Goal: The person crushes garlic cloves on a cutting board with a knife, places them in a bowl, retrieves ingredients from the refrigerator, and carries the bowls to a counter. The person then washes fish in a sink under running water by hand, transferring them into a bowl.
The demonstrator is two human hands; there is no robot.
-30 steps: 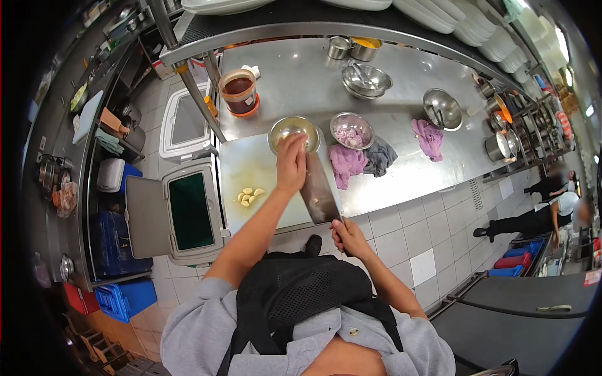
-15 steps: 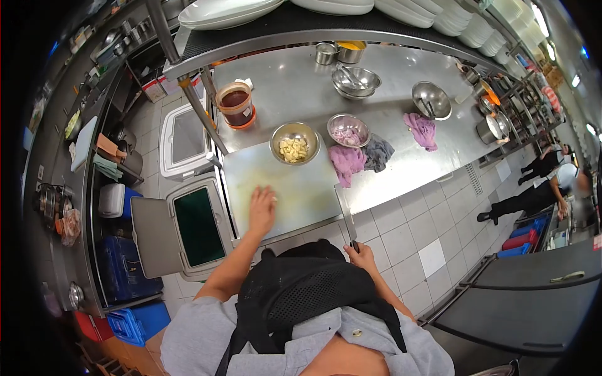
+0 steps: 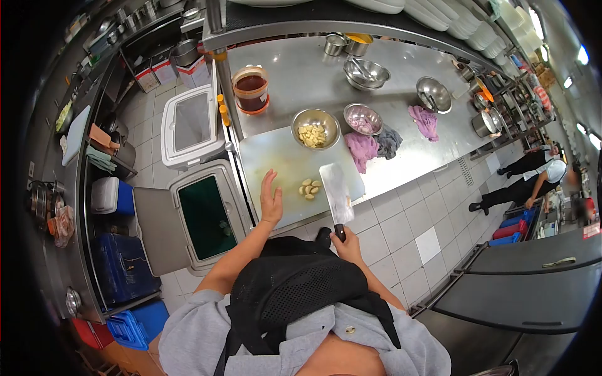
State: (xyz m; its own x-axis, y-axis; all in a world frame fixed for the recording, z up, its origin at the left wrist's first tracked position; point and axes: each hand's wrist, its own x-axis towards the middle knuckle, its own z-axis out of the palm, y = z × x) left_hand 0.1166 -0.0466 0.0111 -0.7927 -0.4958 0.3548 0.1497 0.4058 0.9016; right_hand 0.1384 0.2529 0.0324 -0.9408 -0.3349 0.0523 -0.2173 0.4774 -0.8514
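Note:
My right hand (image 3: 348,245) is wrapped round the black handle of a cleaver (image 3: 337,193). The cleaver's broad blade shows its flat face above the right front edge of the cutting board (image 3: 257,156). A small heap of pale, peeled pieces that look like garlic cloves (image 3: 309,188) lies on the board, left of the blade. My left hand (image 3: 270,199) hovers at the board's left front, fingers stretched out, with nothing in it. Behind the cloves a steel bowl (image 3: 334,138) holds pale yellow cut pieces (image 3: 311,135).
A steel bowl of pinkish pieces (image 3: 360,125) stands beside pink (image 3: 362,150) and grey (image 3: 390,143) cloths. A tub of dark red liquid (image 3: 251,94) is at the back left. An open bin (image 3: 204,210) adjoins the board's left side. Two people (image 3: 533,182) stand far right.
My left hand has lifted and opened, and the heap of cloves now shows on the board. The cleaver has turned from nearly edge-on to broad face. The whole view has shifted slightly.

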